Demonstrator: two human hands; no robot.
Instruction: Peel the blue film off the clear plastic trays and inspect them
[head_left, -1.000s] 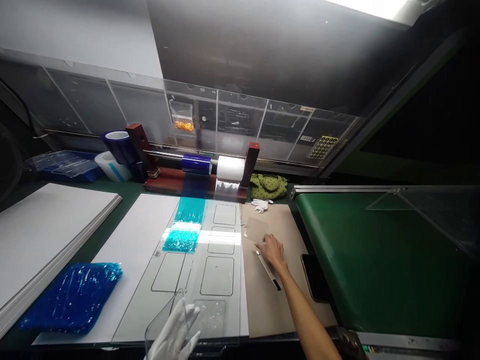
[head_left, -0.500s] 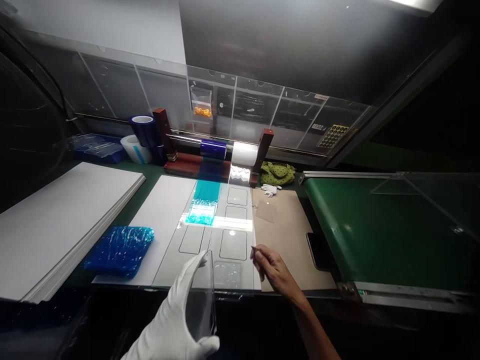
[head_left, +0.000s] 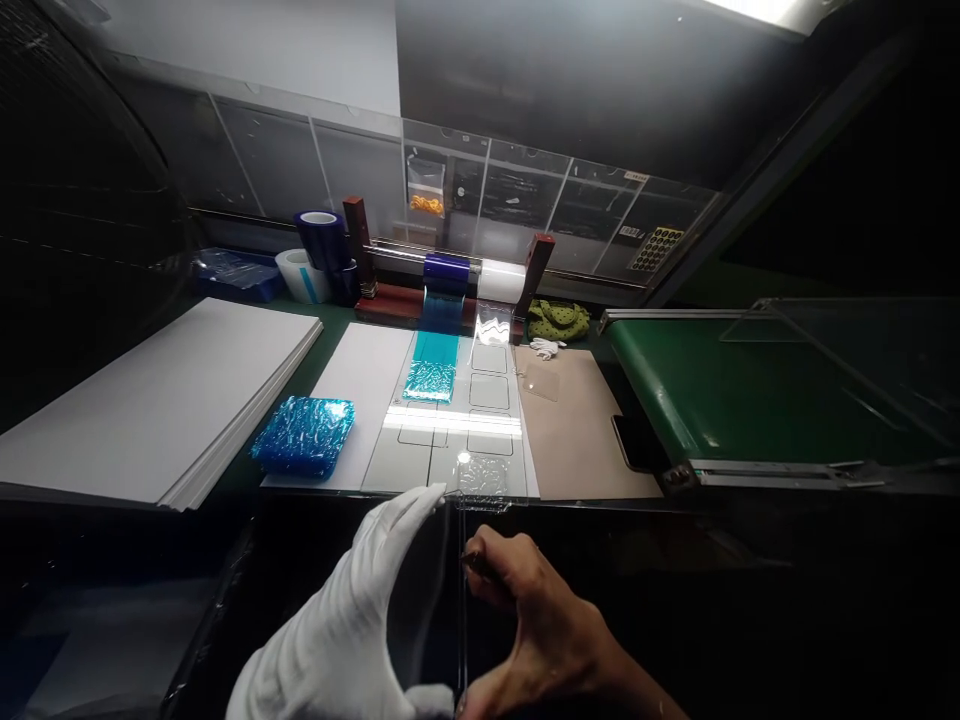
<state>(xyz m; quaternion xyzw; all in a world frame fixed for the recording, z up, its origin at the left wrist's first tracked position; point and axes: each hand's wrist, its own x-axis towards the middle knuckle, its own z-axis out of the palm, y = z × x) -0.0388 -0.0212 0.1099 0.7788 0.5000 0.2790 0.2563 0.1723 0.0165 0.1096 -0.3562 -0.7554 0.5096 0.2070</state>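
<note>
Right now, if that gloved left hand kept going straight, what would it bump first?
Probably the clear plastic sheet standing edge-on just past the fingertips of the gloved left hand; depth is hard to judge.

The left hand [head_left: 330, 620] at the bottom middle of the frame wears a white cloth glove [head_left: 337, 600]; the right hand [head_left: 540, 620] beside it looks bare, though its wrist [head_left: 622, 680] fades into shadow.

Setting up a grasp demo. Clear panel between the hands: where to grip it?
Probably by its side edges, coming in from the left: the clear panel stands upright, nearly edge-on, so its thin edges are the easy hold, and the white-gloved left hand wraps that side. Keep the bare right hand at the edge, off the glossy face, to avoid prints.
</note>
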